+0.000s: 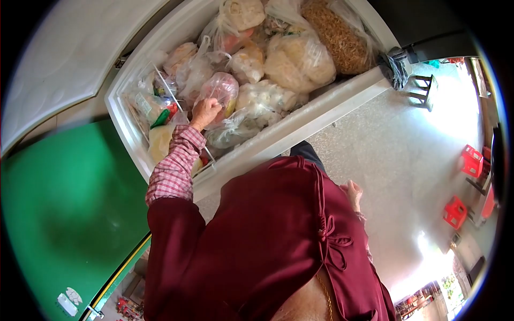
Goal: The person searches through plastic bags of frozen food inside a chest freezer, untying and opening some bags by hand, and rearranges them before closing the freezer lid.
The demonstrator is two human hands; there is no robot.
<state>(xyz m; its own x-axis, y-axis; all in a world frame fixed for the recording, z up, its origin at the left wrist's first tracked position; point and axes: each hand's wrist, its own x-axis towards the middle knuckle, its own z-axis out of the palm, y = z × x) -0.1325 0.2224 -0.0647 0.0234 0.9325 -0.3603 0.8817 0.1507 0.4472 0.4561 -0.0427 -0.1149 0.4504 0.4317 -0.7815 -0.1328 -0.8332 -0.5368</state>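
The head view shows the left hand point(206, 113), its fingers curled against a rounded clear plastic bag with pinkish contents point(223, 85), inside a white open-topped chest freezer point(342, 99). The bag lies just beyond the knuckles, on the fingertip side, touching the hand; I cannot tell whether the plastic is pinched in the fingers. A bulging, frosty translucent bag of whitish contents point(263, 97) sits just to its right, and a thin white wire divider point(170, 88) stands to the left of the hand. The right hand point(353, 194) hangs outside the freezer beside the dark maroon apron point(257, 230) (partly hidden by it), fingers seemingly bent, though I cannot tell whether it is closed.
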